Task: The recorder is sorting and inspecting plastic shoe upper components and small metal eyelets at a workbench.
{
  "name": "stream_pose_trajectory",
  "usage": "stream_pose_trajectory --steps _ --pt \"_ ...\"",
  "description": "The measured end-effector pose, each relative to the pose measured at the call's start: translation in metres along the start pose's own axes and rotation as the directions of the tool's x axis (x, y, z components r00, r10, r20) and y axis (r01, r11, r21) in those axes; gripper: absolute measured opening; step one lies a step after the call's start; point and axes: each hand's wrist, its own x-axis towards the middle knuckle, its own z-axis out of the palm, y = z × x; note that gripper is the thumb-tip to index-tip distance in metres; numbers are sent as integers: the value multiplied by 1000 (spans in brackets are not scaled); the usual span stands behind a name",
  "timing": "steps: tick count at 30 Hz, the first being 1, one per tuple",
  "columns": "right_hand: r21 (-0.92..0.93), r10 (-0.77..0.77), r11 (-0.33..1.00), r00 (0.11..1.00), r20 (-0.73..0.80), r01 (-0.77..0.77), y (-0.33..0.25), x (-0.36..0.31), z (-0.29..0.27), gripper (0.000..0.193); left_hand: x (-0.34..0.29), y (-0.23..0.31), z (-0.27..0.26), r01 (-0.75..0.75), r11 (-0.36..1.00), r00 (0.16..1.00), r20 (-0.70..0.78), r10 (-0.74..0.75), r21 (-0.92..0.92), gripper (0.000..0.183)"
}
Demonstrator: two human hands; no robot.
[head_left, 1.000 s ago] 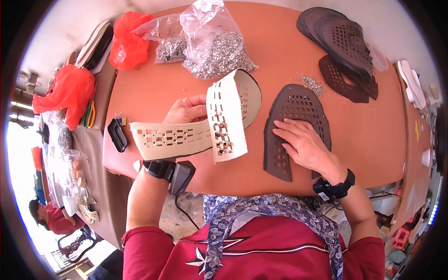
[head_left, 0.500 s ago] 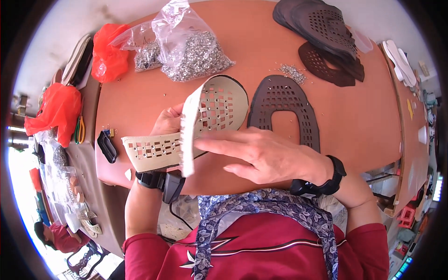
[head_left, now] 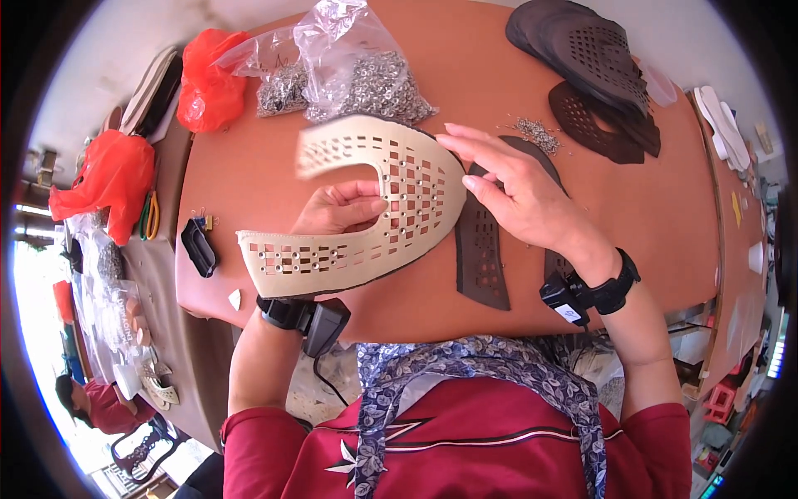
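Observation:
My left hand (head_left: 337, 208) pinches the inner curve of a cream, U-shaped shoe upper (head_left: 453, 179), with fingers hidden behind it. The upper is cut with rows of small rectangular holes, and small silver eyelets sit among many of them. Its far arm is blurred. Beside its rounded right edge is my right hand (head_left: 532, 200), fingers stretched out and apart, holding nothing; whether a fingertip touches the edge I cannot tell. Beneath that hand, a dark brown upper (head_left: 480, 258) of like shape lies on the table, partly covered.
Bags of silver eyelets, one large (head_left: 386, 91) and one small (head_left: 283, 90), stand at the back beside a red plastic bag (head_left: 208, 83). Loose eyelets (head_left: 534, 135) lie near stacked dark uppers (head_left: 573, 46). At left is a black tray-like piece (head_left: 198, 248). A person (head_left: 104, 405) sits lower left.
The cream upper has swung from edge-on to showing its broad face. My right hand has moved from its near arm to the right and away, beside the rounded end.

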Motion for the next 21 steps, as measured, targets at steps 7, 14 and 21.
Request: stream_pose_trajectory --steps 7,14,21 --pt "83 44 995 998 44 -48 4 2 4 41 4 0 -4 -4 1000 1000 6 4 17 20" --pt "115 75 990 993 95 -85 4 0 5 42 -10 10 3 -41 995 998 -43 45 95 17" --pt "47 255 963 952 169 -266 9 -17 -12 36 -44 45 -16 -182 317 800 -47 599 931 18"
